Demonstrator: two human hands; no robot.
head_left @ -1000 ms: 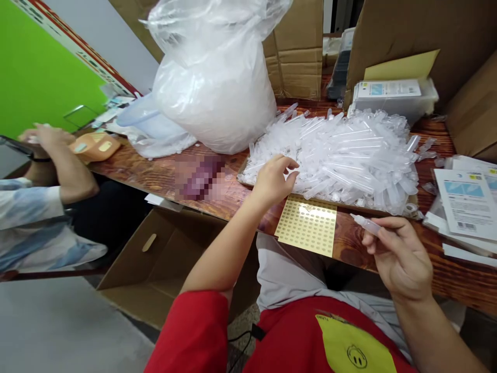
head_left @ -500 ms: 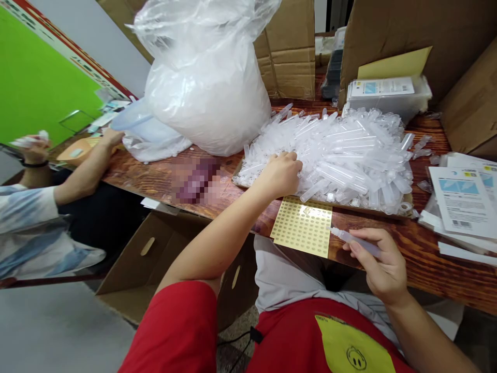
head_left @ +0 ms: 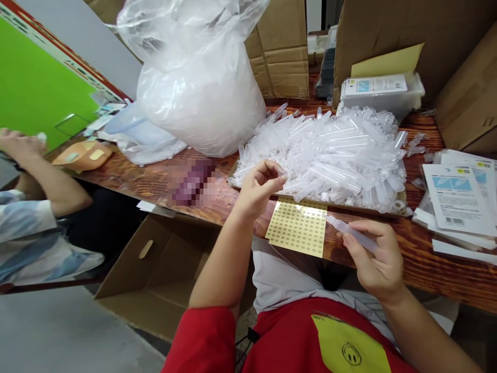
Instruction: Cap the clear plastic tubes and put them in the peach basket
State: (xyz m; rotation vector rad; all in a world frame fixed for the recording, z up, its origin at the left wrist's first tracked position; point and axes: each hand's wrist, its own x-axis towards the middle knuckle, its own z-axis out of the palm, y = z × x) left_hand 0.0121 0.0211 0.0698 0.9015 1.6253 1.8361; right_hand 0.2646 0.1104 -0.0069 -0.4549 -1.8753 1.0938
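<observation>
My right hand (head_left: 376, 259) grips a small translucent plastic tube (head_left: 359, 237) between thumb and fingers, its narrow nozzle pointing left. My left hand (head_left: 260, 186) is pinched at the front left edge of the pile, with a tiny clear plastic piece (head_left: 282, 173) at the fingertips, too small to make out fully. Behind both hands lies a heap of clear tubes and small parts (head_left: 334, 155) on a shallow cardboard tray (head_left: 349, 208). Below the tray's front edge rests a yellow sheet of small round stickers (head_left: 297, 228), close to the tube's nozzle.
A big clear bag of white parts (head_left: 202, 98) stands left of the heap. Printed cards (head_left: 458, 202) lie at the right, and a packed stack (head_left: 376, 90) stands behind. An open cardboard box (head_left: 155, 274) is below the table. At far left a co-worker's arms (head_left: 46, 171) are raised.
My left hand has drawn back from the heap toward me and turned, now with a tiny clear piece at its fingertips. My right hand keeps the tube. The co-worker's hand has left the orange tray.
</observation>
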